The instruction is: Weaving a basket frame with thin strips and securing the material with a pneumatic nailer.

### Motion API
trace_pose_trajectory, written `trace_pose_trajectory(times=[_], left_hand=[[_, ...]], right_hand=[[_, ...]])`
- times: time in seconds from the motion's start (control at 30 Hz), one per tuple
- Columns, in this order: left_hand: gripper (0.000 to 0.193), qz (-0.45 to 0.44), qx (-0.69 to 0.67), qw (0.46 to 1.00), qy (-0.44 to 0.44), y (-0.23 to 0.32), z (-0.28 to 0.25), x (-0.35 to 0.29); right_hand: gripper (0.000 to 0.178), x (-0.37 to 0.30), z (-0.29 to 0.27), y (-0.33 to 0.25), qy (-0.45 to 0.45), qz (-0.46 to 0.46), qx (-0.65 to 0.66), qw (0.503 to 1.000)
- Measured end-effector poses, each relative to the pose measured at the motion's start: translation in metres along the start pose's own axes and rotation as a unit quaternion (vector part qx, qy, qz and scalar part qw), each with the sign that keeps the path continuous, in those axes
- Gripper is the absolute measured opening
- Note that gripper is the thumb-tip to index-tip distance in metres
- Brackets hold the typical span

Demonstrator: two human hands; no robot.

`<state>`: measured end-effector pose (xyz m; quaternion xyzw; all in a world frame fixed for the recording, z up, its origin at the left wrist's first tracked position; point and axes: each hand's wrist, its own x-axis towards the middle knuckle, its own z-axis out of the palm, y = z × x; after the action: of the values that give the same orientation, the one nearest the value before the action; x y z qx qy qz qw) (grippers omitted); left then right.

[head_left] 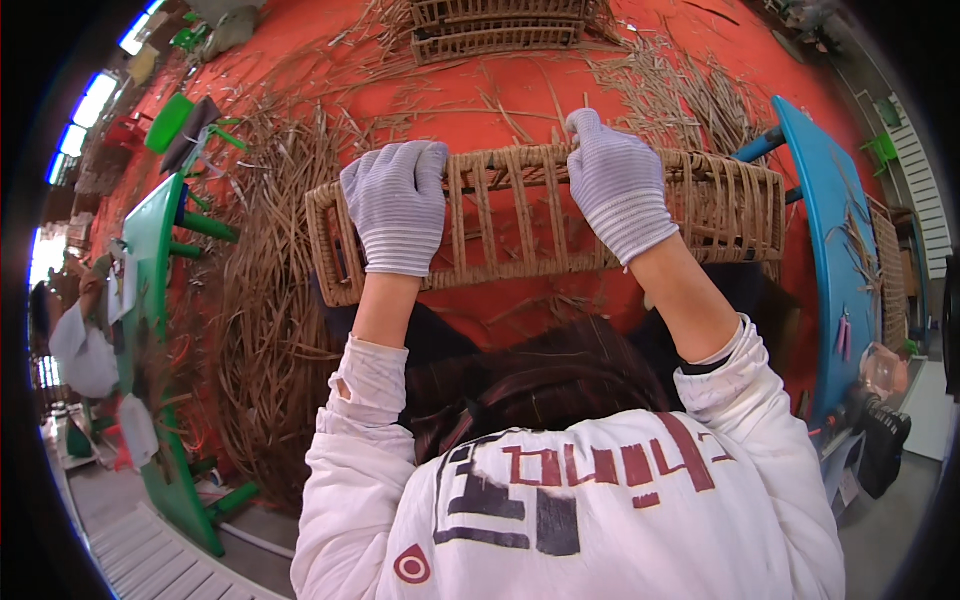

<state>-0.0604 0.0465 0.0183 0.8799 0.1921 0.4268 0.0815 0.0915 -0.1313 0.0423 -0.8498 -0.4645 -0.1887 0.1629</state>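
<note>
A long, narrow woven rattan frame (540, 232) lies across my lap, its sides wrapped in brown strips with open gaps between them. Both my hands wear grey-and-white striped knit gloves. My left hand (395, 205) is closed over the frame's left part, fingers curled at the far rail. At the far rail right of the middle, my right hand (618, 180) is closed in a fist. A short end of a brown weaving strip (587, 100) pokes up by its fingers; the grip itself is partly hidden.
Piles of loose brown strips (270, 330) cover the red floor (520, 95) on the left and far right. Another woven frame (500, 38) stands ahead. A green table (150, 250) is at left, a blue table (825, 260) at right, and a green stool (170, 122) far left.
</note>
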Motion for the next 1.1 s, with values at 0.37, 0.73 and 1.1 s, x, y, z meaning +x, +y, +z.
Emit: trace_pose_trajectory(times=[0.37,0.73,1.1], left_hand=[[0.023,-0.003,0.031,0.999,0.007,0.000,0.004,0.004],[0.023,-0.005,0.001,1.000,0.022,0.002,0.004,-0.002],[0.016,-0.012,0.008,1.000,0.014,0.002,0.001,0.001]], right_hand=[[0.034,-0.021,-0.015,-0.042,0.053,-0.091,-0.100,0.989],[0.014,0.010,-0.017,-0.053,-0.144,-0.018,-0.170,0.975],[0.038,0.000,-0.036,-0.061,-0.105,-0.013,-0.069,0.992]])
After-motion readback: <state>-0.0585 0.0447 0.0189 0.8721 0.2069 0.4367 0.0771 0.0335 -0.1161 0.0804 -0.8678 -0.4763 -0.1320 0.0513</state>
